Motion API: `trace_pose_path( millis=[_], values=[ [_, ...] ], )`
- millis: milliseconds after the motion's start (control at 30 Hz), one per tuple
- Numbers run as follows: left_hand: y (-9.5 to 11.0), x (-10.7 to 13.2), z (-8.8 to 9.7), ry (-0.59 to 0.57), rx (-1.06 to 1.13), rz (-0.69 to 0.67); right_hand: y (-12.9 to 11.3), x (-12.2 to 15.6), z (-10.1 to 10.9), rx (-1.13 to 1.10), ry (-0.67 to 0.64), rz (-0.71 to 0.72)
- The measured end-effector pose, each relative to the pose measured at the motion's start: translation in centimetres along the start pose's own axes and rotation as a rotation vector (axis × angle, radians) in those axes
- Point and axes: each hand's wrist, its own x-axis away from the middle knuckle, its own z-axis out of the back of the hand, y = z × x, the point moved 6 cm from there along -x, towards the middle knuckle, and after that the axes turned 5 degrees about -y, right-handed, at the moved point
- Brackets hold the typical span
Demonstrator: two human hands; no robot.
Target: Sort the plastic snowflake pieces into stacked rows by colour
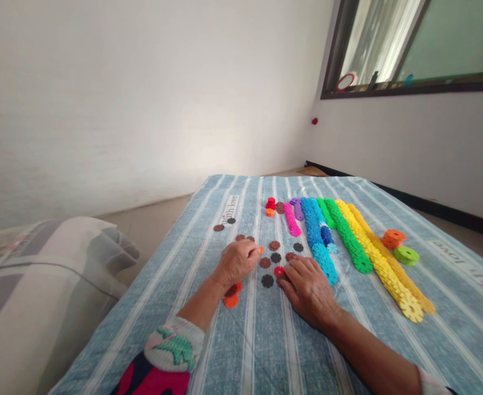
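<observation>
My left hand [239,260] is closed in a pinch, with an orange notched disc [261,249] showing at its fingertips. Under that wrist lie more orange discs [231,300], partly hidden by the arm. My right hand [310,285] rests low over the cloth, fingers pointing left and thumb apart, beside a red disc [279,271]. Its fingertips partly cover a brown disc [291,256]. Between the two hands are scattered loose brown discs [265,263] and black discs [267,281].
Rows of overlapping discs in blue [312,219], green [348,241], yellow [375,258] and pink [293,220] run along the right. An orange stack [393,238] and a lime stack [407,255] stand farther right. Striped cloth [175,258] covers the surface; grey fabric [60,296] bulges at left.
</observation>
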Motion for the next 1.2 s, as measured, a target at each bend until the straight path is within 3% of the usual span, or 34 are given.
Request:
trace_pose_path(
  millis=[367, 600, 900, 1200],
  values=[
    [0.0, 0.0, -0.3, -0.034, -0.053, 0.046, 0.5, 0.0, -0.5, -0.014, 0.027, -0.025],
    [0.5, 0.0, -0.6, -0.017, 0.114, -0.015, 0.1, -0.5, -0.8, -0.025, -0.024, -0.083],
    [2.6, 0.6, -1.9, -0.205, 0.287, -0.047, -0.1, -0.3, -0.7, -0.091, -0.077, -0.070],
    [2.7, 0.6, -3.4, -0.337, 0.350, 0.010, 0.4, 0.1, -0.6, -0.154, -0.033, -0.054]
  ],
)
